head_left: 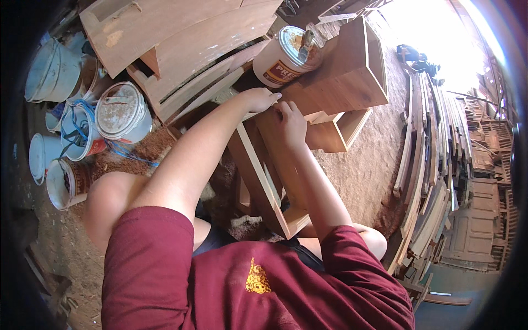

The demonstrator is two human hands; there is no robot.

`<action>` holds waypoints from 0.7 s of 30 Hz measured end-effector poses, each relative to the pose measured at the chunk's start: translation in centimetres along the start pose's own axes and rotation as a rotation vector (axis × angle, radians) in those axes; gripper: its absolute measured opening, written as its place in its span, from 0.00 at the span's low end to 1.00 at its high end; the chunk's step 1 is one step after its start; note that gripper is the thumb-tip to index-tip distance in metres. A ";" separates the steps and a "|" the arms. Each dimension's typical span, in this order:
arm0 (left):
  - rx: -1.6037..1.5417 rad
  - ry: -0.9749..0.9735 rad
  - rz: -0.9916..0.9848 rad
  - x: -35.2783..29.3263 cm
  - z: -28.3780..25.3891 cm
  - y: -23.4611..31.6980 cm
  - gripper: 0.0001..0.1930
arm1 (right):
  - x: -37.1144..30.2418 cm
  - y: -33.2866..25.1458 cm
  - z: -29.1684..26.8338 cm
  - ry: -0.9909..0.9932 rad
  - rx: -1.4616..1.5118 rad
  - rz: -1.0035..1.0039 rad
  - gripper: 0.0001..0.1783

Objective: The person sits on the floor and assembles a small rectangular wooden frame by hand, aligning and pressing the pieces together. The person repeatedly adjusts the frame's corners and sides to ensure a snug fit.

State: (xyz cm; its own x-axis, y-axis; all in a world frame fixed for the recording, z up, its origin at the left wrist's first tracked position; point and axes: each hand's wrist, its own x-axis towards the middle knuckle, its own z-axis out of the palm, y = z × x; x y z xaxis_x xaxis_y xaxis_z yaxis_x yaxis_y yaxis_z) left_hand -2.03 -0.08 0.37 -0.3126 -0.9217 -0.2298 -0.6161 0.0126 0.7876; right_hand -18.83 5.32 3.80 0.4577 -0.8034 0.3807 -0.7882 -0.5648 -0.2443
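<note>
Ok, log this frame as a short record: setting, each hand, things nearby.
setting: workshop with a dusty floor
left hand: fingertips on the far end of the wooden frame
right hand: resting on the same frame, closed or open unclear
nearby: paint can with brush, wooden box, buckets, stacked planks

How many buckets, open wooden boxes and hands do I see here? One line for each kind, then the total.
Buckets on the left: 6
Bucket with a tool on its lid: 1
Open wooden boxes: 3
Hands on the wooden box: 2
Total: 12
</note>
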 end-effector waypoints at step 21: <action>0.589 -0.071 0.208 -3.4 -1.5 4.4 0.29 | -14.8 9.1 -16.2 -0.561 0.205 0.304 0.09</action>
State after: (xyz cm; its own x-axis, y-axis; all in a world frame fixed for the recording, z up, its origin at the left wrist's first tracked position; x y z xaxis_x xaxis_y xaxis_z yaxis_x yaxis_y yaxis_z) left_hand -2.64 2.56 5.49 -0.5037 -0.8493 -0.1584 -0.8257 0.4193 0.3773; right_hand -39.43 15.17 10.35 0.4156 -0.8774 -0.2395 -0.8470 -0.2774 -0.4535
